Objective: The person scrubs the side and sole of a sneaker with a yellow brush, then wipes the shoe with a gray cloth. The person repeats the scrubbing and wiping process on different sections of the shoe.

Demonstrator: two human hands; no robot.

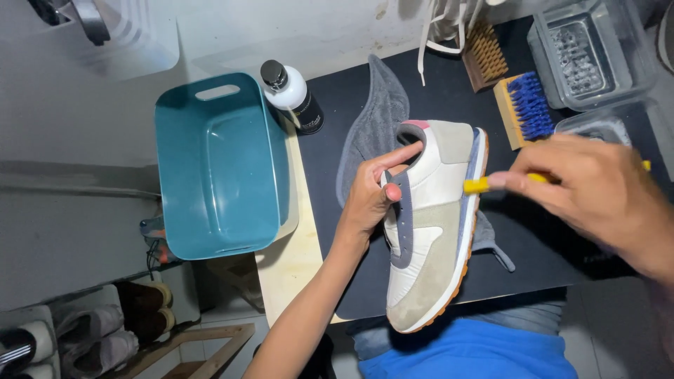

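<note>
A: Where is the beige-and-white suede sneaker (432,224)?

B: On the black mat (526,253), centre, tipped on its side. The left hand (370,196) grips its collar; the right hand (597,189) pinches a yellow-handled brush (479,184) against the sole edge.

A: Left?

B: A teal plastic tub (221,168).

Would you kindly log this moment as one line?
left hand: holds beige-and-white suede sneaker | right hand: holds yellow-handled brush at sole edge | teal plastic tub: beside mat

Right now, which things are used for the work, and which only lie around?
In use: left hand holding sneaker; right hand with yellow brush.

Lying about: teal tub, bottle, grey towel, blue brush, tan brush.
</note>
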